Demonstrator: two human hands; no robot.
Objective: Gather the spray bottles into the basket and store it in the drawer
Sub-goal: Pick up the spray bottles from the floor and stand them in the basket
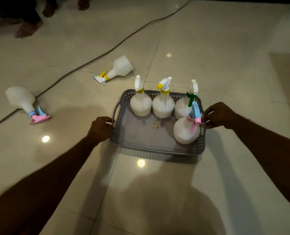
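Hands (pixel 101 128) (pixel 219 115) grip basket (pixel 157 148) handles; four bottles (pixel 163 103) stand inside.

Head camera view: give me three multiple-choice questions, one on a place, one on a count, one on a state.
1. Where does the white spray bottle with the pink collar stand?
A. basket's near right corner
B. basket's far left corner
C. on the floor

2. How many bottles stand in the grey perforated plastic basket?
A. two
B. four
C. six

3. How is the white bottle with the yellow trigger on the floor?
A. upright
B. on its side
C. upside down

Answers: A, it is nearest the right hand; B, three behind, one in front; B, it lies flat on the tiles.
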